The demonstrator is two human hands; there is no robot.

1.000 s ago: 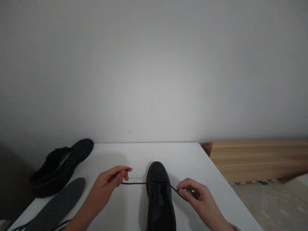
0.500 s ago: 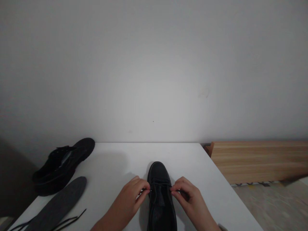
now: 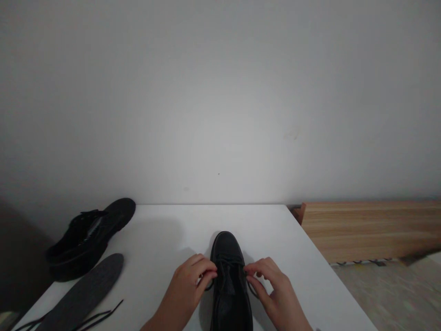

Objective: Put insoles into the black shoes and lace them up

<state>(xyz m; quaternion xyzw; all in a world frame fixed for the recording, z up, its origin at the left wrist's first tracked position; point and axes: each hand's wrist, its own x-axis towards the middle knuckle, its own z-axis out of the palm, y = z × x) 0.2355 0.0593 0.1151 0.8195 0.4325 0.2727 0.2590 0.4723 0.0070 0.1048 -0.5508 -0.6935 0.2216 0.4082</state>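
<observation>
A black shoe (image 3: 226,245) stands with its toe pointing away from me, its near end cut off by the lower picture edge. At its left side my left hand (image 3: 189,286) pinches a black shoelace between thumb and fingertips, close against the upper. Across from it, my right hand (image 3: 274,287) is closed in a pinch on the shoelace (image 3: 253,290), which bows out beneath the fingers. The tongue (image 3: 227,281) lies between the two hands. Exactly where the lace enters the eyelets is hidden by my fingertips.
Another black shoe (image 3: 74,250) lies at the left edge of the white table (image 3: 155,257). Nearer me are a grey insole (image 3: 89,285) and a loose black lace (image 3: 103,315). A wall (image 3: 220,115) rises behind; a wooden board (image 3: 361,232) is beyond the table's right edge.
My left hand has shifted slightly right, towards the shoe. Curves of lace now show below the fingers on both sides. The shoe has barely moved.
</observation>
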